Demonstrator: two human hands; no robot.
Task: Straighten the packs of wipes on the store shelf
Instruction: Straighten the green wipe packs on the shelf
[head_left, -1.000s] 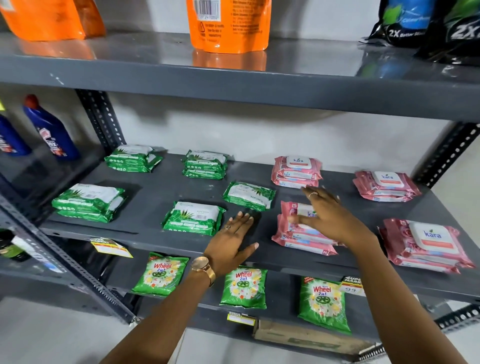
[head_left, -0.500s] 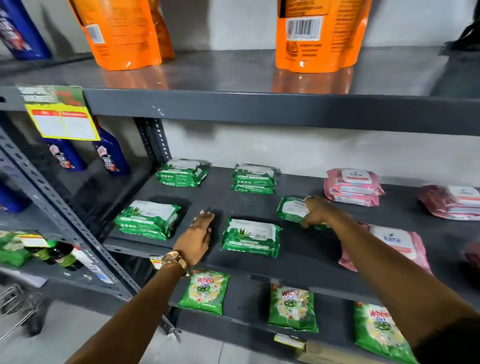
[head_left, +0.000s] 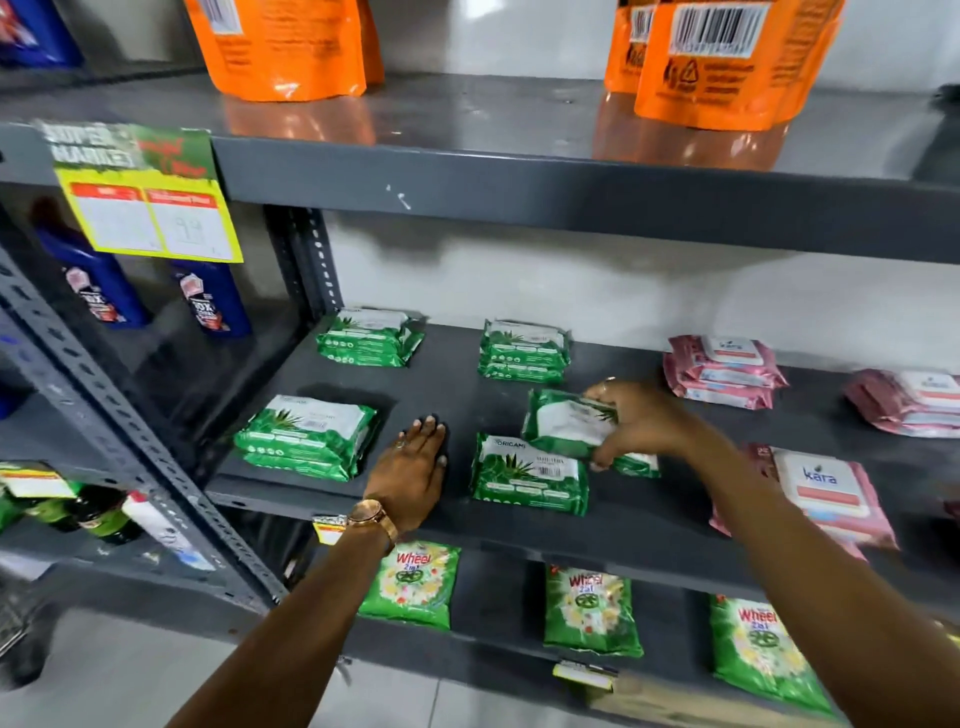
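Green and pink packs of wipes lie on the grey middle shelf (head_left: 457, 384). My right hand (head_left: 636, 426) grips a tilted green pack (head_left: 563, 423), lifted at one end and overlapping the front green pack (head_left: 530, 475). My left hand (head_left: 413, 475) rests flat on bare shelf, fingers apart, between that front pack and a green stack (head_left: 306, 436) to the left. Two more green stacks (head_left: 371, 338) (head_left: 524, 351) sit at the back. Pink packs (head_left: 724, 371) (head_left: 826, 493) (head_left: 909, 400) lie to the right, the front one partly behind my right forearm.
Orange pouches (head_left: 280, 47) (head_left: 727, 62) stand on the shelf above. Green detergent bags (head_left: 415, 584) (head_left: 589, 610) lie on the shelf below. Blue bottles (head_left: 210, 299) stand in the left bay behind a slotted upright (head_left: 130, 431). A yellow price tag (head_left: 150, 208) hangs from the upper shelf edge.
The view swung left. My right hand left the pink packs, reached the middle green pack and raised it toward the front pack. My left hand slid left and lies flat on the shelf.
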